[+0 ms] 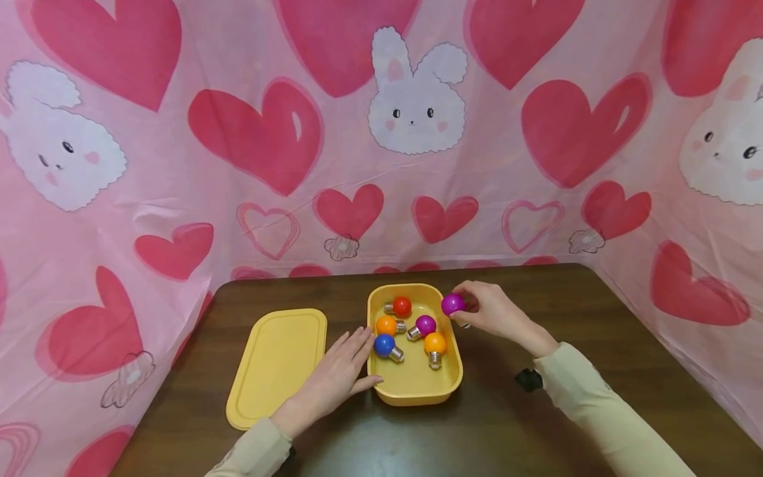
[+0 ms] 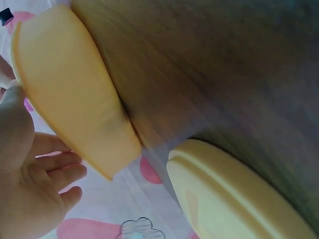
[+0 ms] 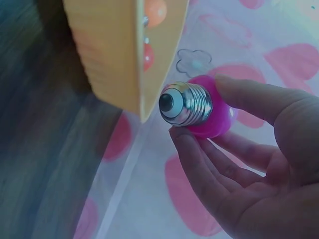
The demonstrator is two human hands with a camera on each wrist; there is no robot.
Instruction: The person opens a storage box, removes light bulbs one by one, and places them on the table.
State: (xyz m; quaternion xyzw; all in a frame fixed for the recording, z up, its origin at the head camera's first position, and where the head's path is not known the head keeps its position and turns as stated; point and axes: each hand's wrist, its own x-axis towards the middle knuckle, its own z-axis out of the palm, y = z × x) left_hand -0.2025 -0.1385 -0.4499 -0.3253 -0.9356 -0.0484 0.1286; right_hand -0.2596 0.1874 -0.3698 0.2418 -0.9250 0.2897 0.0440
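Right grip (image 1: 490, 309) pinches purple bulb (image 1: 452, 304); box (image 1: 417, 399) just left: five bulbs (image 1: 426, 324) in, this one out, lid (image 1: 279, 366) off; left grip (image 1: 342, 362) relaxed against it.

Inside the box (image 1: 417, 399), a hand could reach down to the bare bottom (image 1: 411, 382) at the near end, while 5 bulbs (image 1: 426, 324) crowd the middle and far part. The left hand (image 1: 342, 363) bars the left rim, with the lid (image 1: 277, 371) beyond it; the right hand (image 1: 491, 308) and its purple bulb (image 1: 452, 304) block the far stretch of the right rim, but bare table (image 1: 495, 417) lies along that side's nearer stretch.
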